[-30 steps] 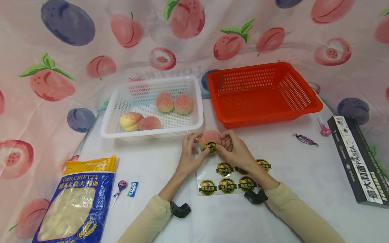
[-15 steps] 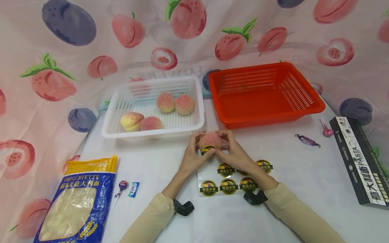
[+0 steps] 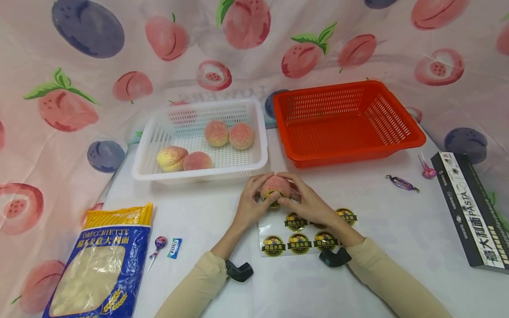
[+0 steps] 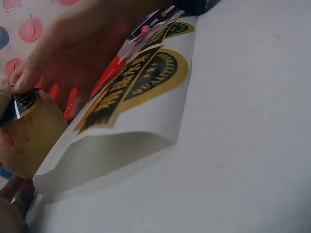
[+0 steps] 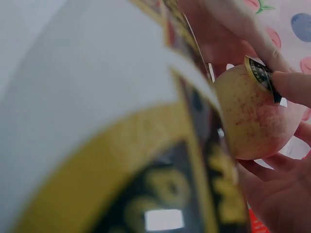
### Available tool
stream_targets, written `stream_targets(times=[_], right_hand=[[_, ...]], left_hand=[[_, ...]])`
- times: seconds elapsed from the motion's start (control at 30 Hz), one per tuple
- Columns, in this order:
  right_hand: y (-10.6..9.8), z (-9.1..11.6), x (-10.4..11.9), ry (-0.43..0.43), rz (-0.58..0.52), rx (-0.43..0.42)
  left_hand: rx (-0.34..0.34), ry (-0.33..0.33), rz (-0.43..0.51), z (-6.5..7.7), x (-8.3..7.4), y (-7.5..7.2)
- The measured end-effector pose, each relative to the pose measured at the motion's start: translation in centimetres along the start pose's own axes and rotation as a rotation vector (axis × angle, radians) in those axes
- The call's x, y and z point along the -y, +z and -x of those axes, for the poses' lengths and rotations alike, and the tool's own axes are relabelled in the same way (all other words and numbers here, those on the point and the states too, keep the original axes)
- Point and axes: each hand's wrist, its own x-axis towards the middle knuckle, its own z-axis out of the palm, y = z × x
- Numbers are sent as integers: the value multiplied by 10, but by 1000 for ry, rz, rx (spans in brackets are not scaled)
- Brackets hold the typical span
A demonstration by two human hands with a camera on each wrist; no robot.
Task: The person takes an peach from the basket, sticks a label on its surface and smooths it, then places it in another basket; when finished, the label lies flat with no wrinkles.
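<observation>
Both hands hold a pink and yellow peach over the table, in front of the white basket. My left hand grips its left side, fingers curled behind and thumb at the front. On the other side my right hand holds the peach the same way. A round black and gold sticker lies on the peach's front under the thumbs. In the right wrist view part of its edge stands off the skin. Below the hands lies a sheet of matching stickers, its near edge curled up in the left wrist view.
Several peaches sit in the white basket. A red basket stands to its right. On the left are an orecchiette bag, a lollipop and a small wrapped sweet. A purple-wrapped candy, pink lollipop and pasta box lie right.
Both hands have closed in around the peach, and the thumbs have shifted over the sticker, covering more of it. The peach has moved slightly toward me. The baskets stay put.
</observation>
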Motion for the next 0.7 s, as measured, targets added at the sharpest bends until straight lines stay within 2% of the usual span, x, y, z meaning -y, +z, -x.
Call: stream_targets(times=[0.13, 0.2, 0.33, 0.43, 0.53, 0.7], right_hand=[[-3, -2, -8, 15, 2, -16], [-4, -4, -17, 18, 6, -26], [-5, -3, -19, 41, 22, -16], [-5, -2, -18, 64, 53, 1], [-6, -3, -29, 77, 65, -2], [-6, -3, -33, 94, 42, -9]], left_hand=[[39, 15, -34, -3, 14, 0], [82, 25, -70, -5, 17, -3], [194, 33, -133, -6, 20, -13], [248, 57, -168, -6, 22, -19], [270, 95, -185, -6, 24, -21], [291, 133, -197, -5, 29, -19]])
